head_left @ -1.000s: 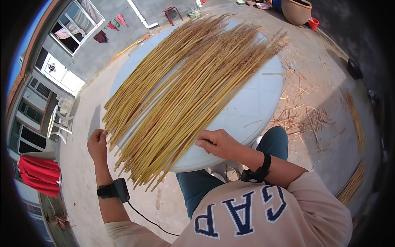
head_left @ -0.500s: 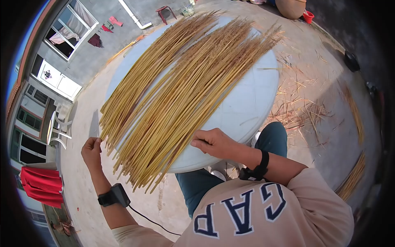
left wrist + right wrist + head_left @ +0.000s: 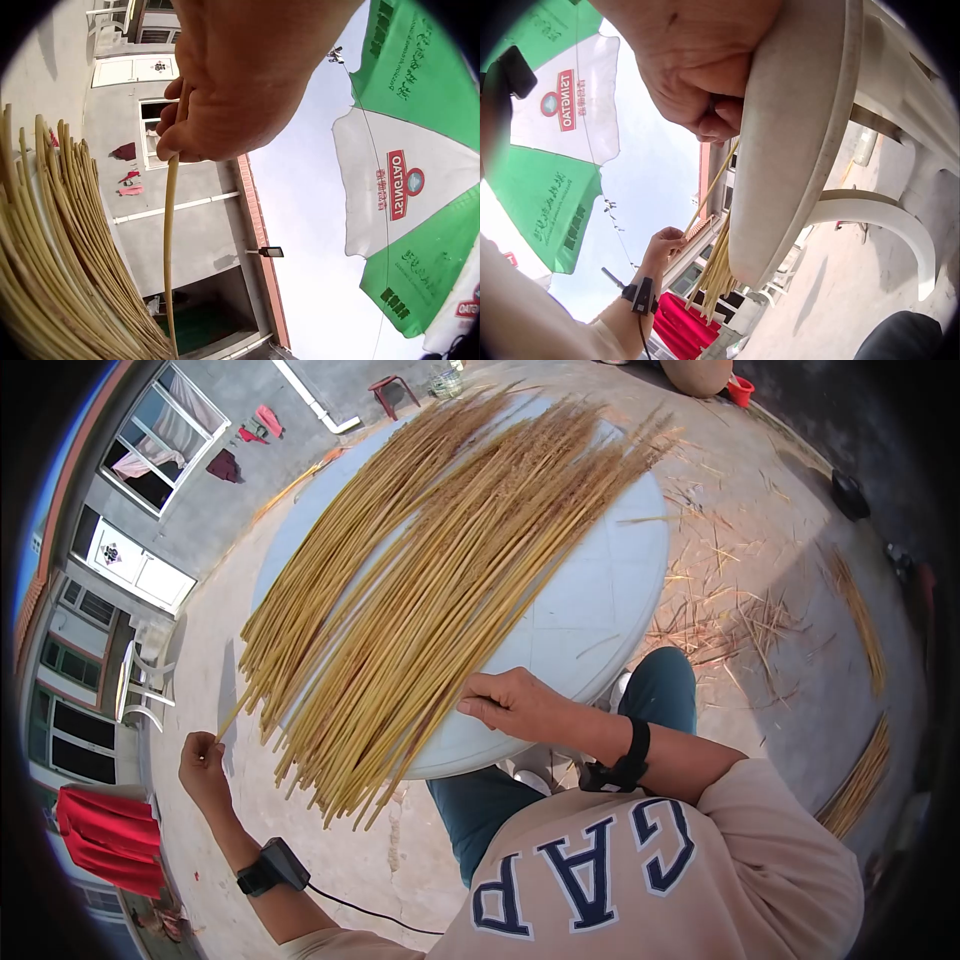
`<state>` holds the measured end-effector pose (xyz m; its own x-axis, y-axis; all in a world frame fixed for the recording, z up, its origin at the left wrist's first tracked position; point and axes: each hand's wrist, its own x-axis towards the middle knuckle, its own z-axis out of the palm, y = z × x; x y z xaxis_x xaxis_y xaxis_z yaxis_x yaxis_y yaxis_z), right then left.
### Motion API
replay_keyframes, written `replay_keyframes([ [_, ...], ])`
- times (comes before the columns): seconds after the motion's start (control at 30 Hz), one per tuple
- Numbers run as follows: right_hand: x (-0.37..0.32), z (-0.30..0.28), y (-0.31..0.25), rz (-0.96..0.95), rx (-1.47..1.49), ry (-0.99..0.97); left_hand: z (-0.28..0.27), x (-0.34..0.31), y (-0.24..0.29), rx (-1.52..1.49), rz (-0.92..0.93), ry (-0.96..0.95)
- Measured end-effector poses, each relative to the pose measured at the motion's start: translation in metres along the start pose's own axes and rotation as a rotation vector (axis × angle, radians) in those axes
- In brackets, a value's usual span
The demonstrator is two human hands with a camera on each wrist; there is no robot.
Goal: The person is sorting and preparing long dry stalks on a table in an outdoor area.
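Left hand (image 3: 205, 772) pinches one thin yellow stalk (image 3: 169, 247) near its end; other stalks (image 3: 430, 630), straight, yellow, brown feathery tops, lie across pale round table (image 3: 590, 600). Right hand (image 3: 515, 703) at table edge, fingers curled; can't tell if gripping anything.

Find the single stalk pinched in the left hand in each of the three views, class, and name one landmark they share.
Head: the stalk is left of centre, slanting up from the left hand towards the pile.
Left wrist: left of centre, running down to the bottom edge.
Right wrist: near the centre, slanting up and right towards the table.
Shared landmark: the left hand.
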<state>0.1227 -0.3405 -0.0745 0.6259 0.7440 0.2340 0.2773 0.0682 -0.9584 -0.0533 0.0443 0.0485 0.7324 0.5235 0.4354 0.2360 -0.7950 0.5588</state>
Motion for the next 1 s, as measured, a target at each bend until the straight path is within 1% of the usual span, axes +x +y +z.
replay_keyframes([
  [0.07,-0.001,0.0,0.0,-0.002,0.001,0.002,0.004,-0.008,-0.005,0.229,0.036,0.136],
  [0.13,-0.001,0.001,0.0,0.003,-0.004,-0.002,0.006,-0.012,-0.01,0.179,0.012,0.135],
  [0.2,0.0,0.0,-0.001,0.012,-0.002,-0.007,0.012,-0.018,-0.008,-0.078,0.035,0.185],
  [0.33,-0.001,0.001,-0.002,-0.005,-0.017,0.006,0.021,-0.031,0.013,-0.154,0.015,0.249],
  [0.4,-0.001,0.002,-0.001,0.005,-0.007,0.007,0.028,-0.038,0.031,-0.362,-0.166,0.172],
  [0.43,-0.001,0.002,-0.001,0.017,0.003,0.012,0.037,-0.042,0.045,-0.435,-0.182,0.154],
  [0.5,-0.001,0.001,-0.003,0.031,0.02,0.004,0.052,-0.052,0.077,-0.609,-0.219,-0.016],
  [0.57,-0.001,0.0,-0.005,0.048,0.034,-0.017,0.079,-0.066,0.103,-0.78,-0.263,-0.192],
  [0.6,-0.001,0.0,-0.005,0.101,0.078,0.006,0.096,-0.073,0.115,-0.869,-0.284,-0.281],
  [0.63,-0.001,0.0,-0.005,0.158,0.122,0.027,0.112,-0.08,0.126,-0.9,-0.315,-0.377],
  [0.67,-0.001,0.001,-0.002,0.165,0.12,0.017,0.129,-0.086,0.136,-0.932,-0.345,-0.477],
  [0.73,-0.002,0.0,0.007,0.078,0.28,0.155,0.16,-0.095,0.149,-0.986,-0.408,-0.63],
  [0.77,-0.003,-0.001,0.006,0.042,0.302,0.172,0.173,-0.099,0.153,-0.995,-0.416,-0.633],
  [0.8,-0.004,-0.002,0.006,0.052,0.294,0.173,0.185,-0.102,0.156,-1.021,-0.416,-0.711],
  [0.83,-0.005,-0.004,0.005,0.07,0.324,0.22,0.194,-0.105,0.158,-1.045,-0.411,-0.79],
  [0.87,-0.005,-0.006,0.005,0.087,0.354,0.268,0.202,-0.107,0.161,-1.055,-0.413,-0.795],
  [0.93,-0.004,-0.005,0.004,0.096,0.378,0.299,0.213,-0.11,0.164,-1.016,-0.36,-0.74],
  [1.0,-0.003,-0.007,0.004,0.104,0.407,0.321,0.218,-0.11,0.162,-1.061,-0.388,-0.73],
])
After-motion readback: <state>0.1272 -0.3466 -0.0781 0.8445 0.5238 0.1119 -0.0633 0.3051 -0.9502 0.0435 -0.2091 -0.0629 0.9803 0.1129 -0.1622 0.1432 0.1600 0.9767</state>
